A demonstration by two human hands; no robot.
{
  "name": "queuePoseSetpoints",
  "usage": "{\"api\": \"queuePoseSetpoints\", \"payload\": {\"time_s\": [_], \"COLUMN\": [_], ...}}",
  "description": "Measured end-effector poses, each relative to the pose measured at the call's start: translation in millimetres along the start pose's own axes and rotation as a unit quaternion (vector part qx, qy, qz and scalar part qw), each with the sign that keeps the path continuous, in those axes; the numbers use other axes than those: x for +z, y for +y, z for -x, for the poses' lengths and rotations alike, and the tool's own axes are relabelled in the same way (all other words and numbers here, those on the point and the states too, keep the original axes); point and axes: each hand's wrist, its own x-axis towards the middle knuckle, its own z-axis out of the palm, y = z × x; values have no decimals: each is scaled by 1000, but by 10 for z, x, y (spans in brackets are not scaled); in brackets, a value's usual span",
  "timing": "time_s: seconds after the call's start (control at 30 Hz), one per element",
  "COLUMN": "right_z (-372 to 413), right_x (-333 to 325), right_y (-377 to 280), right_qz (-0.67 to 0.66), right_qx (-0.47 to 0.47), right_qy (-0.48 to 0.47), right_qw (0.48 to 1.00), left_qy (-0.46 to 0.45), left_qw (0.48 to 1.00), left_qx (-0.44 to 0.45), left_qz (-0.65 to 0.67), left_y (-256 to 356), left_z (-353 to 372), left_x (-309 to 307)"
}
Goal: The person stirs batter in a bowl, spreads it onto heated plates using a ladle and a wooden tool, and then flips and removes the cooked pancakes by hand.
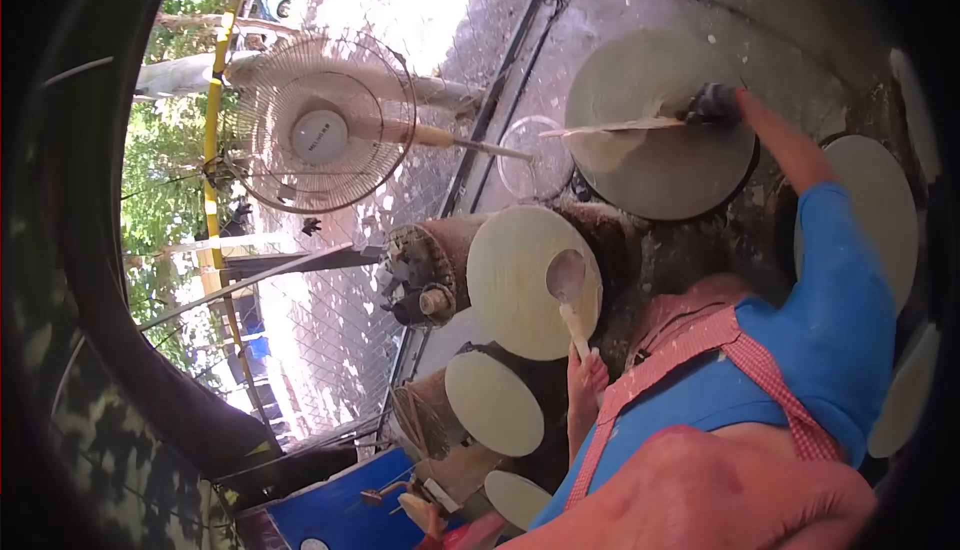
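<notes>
Red checked apron [745, 355] over a blue shirt fills the lower right of the frame. Just left of it, the left hand [585, 375] is closed tight around a ladle [567, 280]. The ladle's bowl sits over a pale round disc [510, 295] in the middle. At the upper right, the right hand [715, 105] grips a flat stick [615, 127] that lies across a bigger round disc [680, 170]. A smaller disc [493, 402] sits lower down. A fan [320, 125] stands at the upper left.
</notes>
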Motion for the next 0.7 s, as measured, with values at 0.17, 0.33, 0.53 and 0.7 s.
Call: {"api": "queuePoseSetpoints", "payload": {"time_s": [0.17,0.33,0.53,0.7], "right_z": [1140,370,720,2645], "right_x": [-74,-138,-158,-157], "right_y": [-183,-4,-401,-1937], "right_qz": [85,69,50,-21], "right_qx": [18,69,185,410], "right_qy": [-17,32,54,124], "right_qw": [996,995,980,903], "left_qy": [35,19,-27,-69], "left_qw": [999,998,998,997], "left_qx": [0,7,15,-12], "left_qz": [35,59,56,32], "left_y": [-93,-119,-55,5], "left_z": [43,183,311,183], "left_x": [-30,-73,-291,-843]}}
